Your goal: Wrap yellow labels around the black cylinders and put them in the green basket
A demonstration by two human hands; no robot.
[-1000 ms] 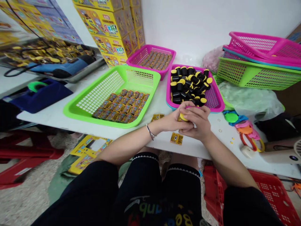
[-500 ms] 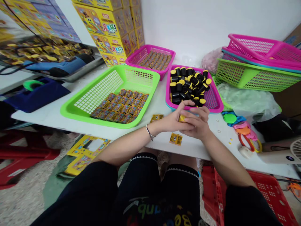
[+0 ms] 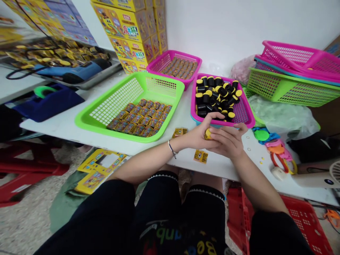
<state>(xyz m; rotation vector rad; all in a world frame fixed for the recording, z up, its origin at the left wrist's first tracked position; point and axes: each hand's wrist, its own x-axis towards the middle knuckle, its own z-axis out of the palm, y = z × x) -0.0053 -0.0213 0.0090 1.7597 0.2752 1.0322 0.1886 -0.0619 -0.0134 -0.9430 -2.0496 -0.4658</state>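
The left hand holds a small yellow piece, and the right hand wraps over it, so I judge it is being handled between the palms. The left index finger curves up, apart from the others; the right fingers lie nearly together, but I cannot tell whether their tips pinch. The piece is perhaps cylindrical, and such roundness would call for an even, gentle pressure. Below lies a flat printed label on the smooth white table. Beyond are glossy black cylinders with yellow caps in a pink perforated plastic basket
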